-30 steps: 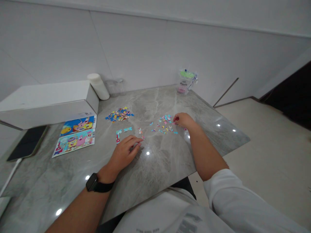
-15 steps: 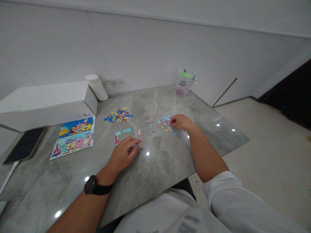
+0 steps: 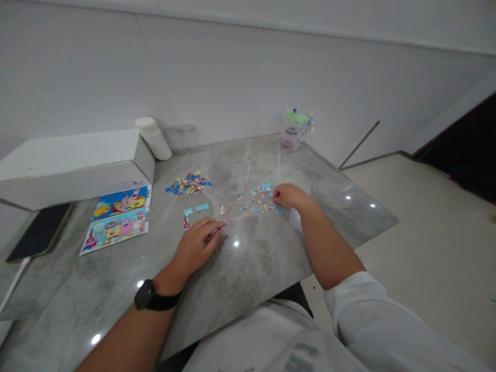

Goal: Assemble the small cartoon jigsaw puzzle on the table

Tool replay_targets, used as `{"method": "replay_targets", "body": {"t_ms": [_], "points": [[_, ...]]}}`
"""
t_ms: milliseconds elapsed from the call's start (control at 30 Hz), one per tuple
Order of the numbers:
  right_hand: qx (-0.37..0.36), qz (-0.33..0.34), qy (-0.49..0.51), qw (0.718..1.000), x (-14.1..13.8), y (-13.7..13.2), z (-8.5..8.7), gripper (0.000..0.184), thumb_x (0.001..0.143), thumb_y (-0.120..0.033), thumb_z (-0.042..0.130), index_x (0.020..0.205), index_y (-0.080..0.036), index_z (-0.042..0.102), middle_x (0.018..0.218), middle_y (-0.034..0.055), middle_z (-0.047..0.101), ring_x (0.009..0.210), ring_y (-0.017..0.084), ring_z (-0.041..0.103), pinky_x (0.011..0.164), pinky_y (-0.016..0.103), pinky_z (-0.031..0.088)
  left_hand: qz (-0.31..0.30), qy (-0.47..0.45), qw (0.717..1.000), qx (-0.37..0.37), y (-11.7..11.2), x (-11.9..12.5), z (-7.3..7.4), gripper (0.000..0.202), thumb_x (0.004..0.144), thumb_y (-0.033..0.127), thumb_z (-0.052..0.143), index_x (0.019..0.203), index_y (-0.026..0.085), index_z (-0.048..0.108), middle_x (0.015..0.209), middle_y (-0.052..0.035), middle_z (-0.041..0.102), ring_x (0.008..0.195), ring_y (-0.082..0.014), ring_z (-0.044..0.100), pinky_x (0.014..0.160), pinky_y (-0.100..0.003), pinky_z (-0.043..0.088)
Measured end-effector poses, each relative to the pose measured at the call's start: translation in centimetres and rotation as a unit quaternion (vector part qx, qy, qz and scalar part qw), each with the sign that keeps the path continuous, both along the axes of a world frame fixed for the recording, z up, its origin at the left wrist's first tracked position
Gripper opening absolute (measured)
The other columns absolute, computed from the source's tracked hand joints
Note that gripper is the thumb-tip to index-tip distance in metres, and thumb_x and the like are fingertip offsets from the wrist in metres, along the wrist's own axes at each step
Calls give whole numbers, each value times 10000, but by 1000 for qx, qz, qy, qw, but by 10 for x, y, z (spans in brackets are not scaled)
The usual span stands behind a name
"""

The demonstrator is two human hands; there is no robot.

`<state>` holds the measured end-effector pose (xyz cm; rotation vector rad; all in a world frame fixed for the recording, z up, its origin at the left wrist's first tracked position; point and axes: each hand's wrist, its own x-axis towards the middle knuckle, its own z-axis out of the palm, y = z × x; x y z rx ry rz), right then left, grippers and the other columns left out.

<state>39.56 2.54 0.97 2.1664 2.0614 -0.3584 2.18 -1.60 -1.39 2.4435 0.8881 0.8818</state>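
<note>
Palm down on the table, my left hand point(image 3: 199, 240) has its fingers stretched out and is open. Its fingertips touch a small puzzle piece point(image 3: 227, 221), and another small piece point(image 3: 222, 209) lies just beyond. Beside these are a joined corner of light-blue and red puzzle pieces point(image 3: 187, 213) and a light-blue joined strip point(image 3: 202, 207). My right hand point(image 3: 290, 197) is at the right edge of a loose spread of mostly light-blue and pink puzzle pieces point(image 3: 265, 188). Its fingers are curled and pinched downward; what they hold, if anything, is hidden.
A heap of blue and yellow puzzle pieces point(image 3: 189, 183) lies further back. On the left are a printed picture sheet point(image 3: 120, 222), a phone point(image 3: 41, 232) and a white box point(image 3: 77, 165). A white bottle point(image 3: 154, 139), clear cups point(image 3: 182, 139) and a plastic bag point(image 3: 296, 130) stand by the wall.
My right hand has shifted slightly to the right at the loose pieces, and a small piece now shows behind it. My left hand stays in place.
</note>
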Motion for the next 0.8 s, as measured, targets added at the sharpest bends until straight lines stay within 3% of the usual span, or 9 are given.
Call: {"method": "replay_targets", "body": {"t_ms": [133,267,467,800], "points": [[11,-28,-7,1000,2,-1,5,276,972,-371,629,973,-187,834,1016,122,811,928,222,720,758,275,460,0,3,1000,-2,0,0,-1,241,1063,296,538,1184,227,734,1107,-68,743,1039,-206,705,933,-370,575],[35,0,51,998,7,-1,8,216,920,-225,647,1041,-222,827,1031,68,812,906,196,711,764,261,466,7,4,1000,-6,0,0,-1,245,1061,301,537,1188,230,735,1112,-74,742,1035,-210,702,926,-378,577],[2,59,77,995,9,-1,4,325,802,-69,701,1058,-234,813,1057,38,803,961,188,711,805,238,474,3,-2,1000,0,0,0,2,243,1051,280,544,1188,233,738,1099,-73,743,1026,-213,705,927,-373,580],[-13,58,56,997,10,-2,2,204,820,-129,728,995,-203,800,1022,62,803,914,199,716,753,252,459,2,-2,1000,-1,0,0,0,240,1052,278,548,1194,237,737,1110,-68,741,1024,-209,704,924,-363,579]]}}
